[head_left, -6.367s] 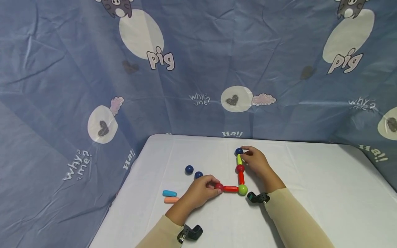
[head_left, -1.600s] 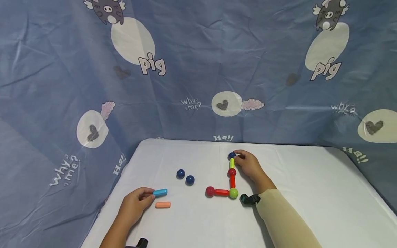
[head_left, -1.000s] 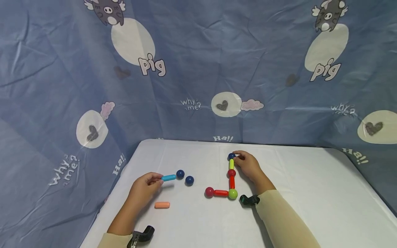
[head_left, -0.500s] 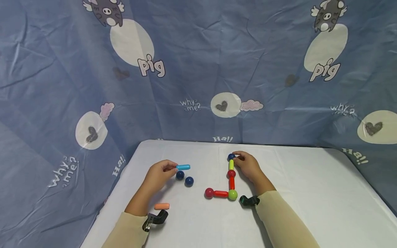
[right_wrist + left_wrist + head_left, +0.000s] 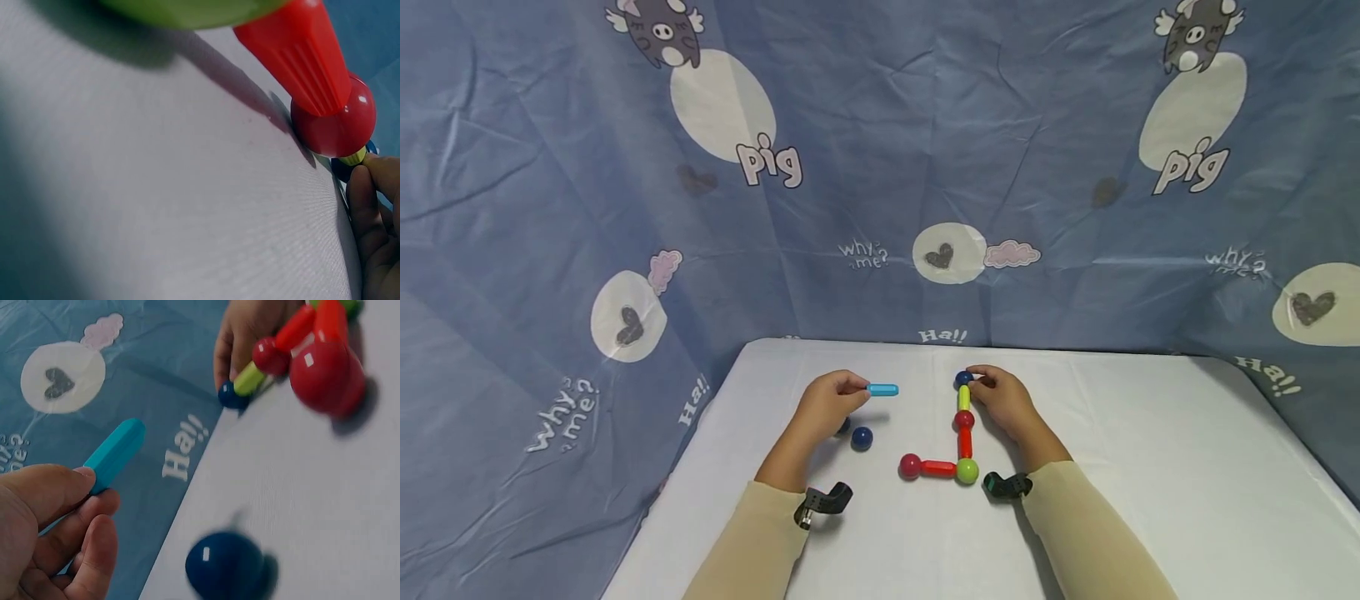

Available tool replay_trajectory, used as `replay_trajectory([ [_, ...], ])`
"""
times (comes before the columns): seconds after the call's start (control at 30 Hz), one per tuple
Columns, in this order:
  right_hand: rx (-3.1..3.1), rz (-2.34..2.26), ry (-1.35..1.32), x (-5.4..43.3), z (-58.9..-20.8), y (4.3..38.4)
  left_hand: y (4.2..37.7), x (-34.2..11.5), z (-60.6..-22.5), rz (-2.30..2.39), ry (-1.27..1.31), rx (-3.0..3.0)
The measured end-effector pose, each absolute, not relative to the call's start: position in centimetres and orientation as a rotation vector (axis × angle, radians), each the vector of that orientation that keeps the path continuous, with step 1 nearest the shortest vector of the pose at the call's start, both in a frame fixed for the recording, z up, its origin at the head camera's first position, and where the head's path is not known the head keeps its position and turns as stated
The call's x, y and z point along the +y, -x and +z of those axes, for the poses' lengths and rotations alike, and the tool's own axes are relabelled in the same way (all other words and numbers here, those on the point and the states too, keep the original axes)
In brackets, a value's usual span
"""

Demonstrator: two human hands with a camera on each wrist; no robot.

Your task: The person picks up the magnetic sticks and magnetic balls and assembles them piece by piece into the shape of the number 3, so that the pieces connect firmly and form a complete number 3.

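Observation:
My left hand (image 5: 829, 407) pinches one end of a light-blue building rod (image 5: 883, 390), which points right above the table. A shadow shows under it. At the far end of an L-shaped chain, my right hand (image 5: 1006, 404) holds the dark-blue ball (image 5: 963, 379) between thumb and fingers. From that ball the chain runs through a yellow-green rod (image 5: 964, 398), a red ball (image 5: 964, 419) and a red rod (image 5: 965, 443) to a green corner ball (image 5: 967, 471). Another red rod (image 5: 938, 468) leads left to a second red ball (image 5: 910, 466).
Beside my left wrist lies a loose dark-blue ball (image 5: 862, 438); another dark-blue ball (image 5: 844, 426) is partly hidden by that hand. The orange rod is out of sight near my left forearm. A printed blue cloth (image 5: 850, 167) hangs behind the white table (image 5: 1120, 433).
My left hand let go of the near red ball, took the light-blue rod from the table's left side and carried it right and away. My right hand stays at the chain's far ball.

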State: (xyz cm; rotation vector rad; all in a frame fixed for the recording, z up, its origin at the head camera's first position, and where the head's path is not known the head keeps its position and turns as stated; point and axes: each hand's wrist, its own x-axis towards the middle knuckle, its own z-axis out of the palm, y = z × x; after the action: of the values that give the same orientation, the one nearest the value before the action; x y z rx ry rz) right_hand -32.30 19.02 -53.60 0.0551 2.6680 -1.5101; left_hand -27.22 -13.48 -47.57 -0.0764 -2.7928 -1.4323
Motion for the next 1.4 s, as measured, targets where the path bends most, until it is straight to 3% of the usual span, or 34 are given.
replay_trajectory([
  [0.63, 2.668, -1.525, -0.027, 19.1, -54.0, 32.5, 29.6, -8.8, -47.7, -1.742, 0.104, -2.747],
  [1.4, 2.698, -1.509, -0.011, 19.4, -54.0, 32.6, 34.0, -4.4, -48.1, -1.794, -0.017, -2.861],
])
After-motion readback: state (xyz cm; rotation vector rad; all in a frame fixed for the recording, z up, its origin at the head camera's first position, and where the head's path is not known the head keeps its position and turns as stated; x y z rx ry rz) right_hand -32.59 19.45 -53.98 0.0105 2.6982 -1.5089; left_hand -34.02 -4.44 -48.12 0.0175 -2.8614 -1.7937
